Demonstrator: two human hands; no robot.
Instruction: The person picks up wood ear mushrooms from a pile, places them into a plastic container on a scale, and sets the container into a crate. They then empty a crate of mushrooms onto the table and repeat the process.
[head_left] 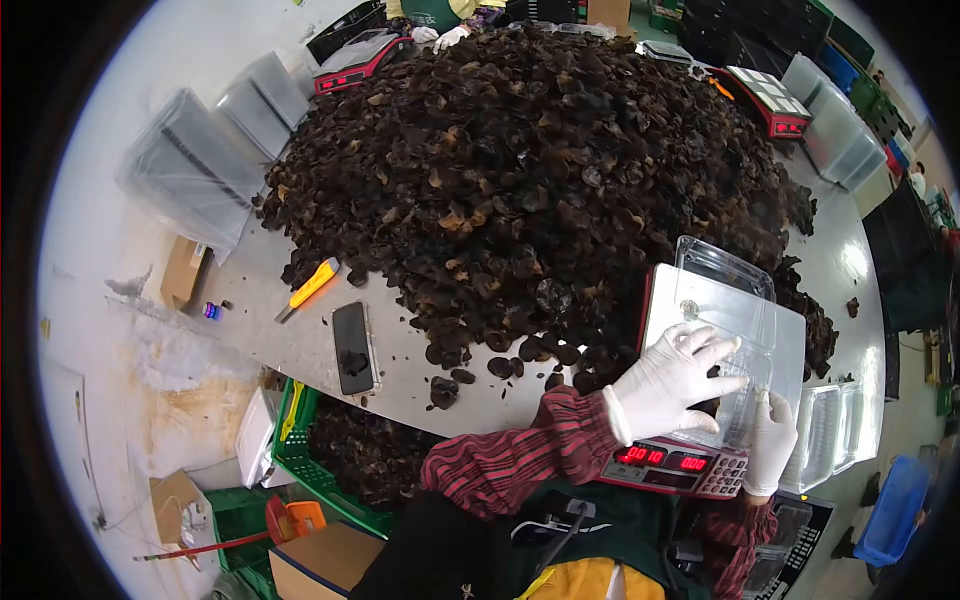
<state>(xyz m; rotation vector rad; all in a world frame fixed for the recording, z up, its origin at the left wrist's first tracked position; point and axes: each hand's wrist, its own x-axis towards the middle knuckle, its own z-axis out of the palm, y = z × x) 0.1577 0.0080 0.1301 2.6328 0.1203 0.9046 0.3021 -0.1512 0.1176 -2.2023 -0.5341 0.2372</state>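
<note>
In the head view, a clear plastic clamshell box (735,395) rests on a red digital scale (665,455) with lit red numbers. Its clear lid (722,265) stands over the scale's far edge. My left hand (672,385), in a white glove, lies over the box with its fingers spread; a little dark material shows beneath them. At the box's right side my gloved right hand (770,440) has its fingers closed on the plastic edge. Beyond both hands rises a large heap of dark, dried wood ear mushrooms (540,190).
A yellow utility knife (310,287) and a phone (353,347) lie on the metal table (430,385). A green crate (330,495) of dark pieces stands below. Stacked clear boxes (835,425) are at right. Across the heap is another person's gloved hand (452,37).
</note>
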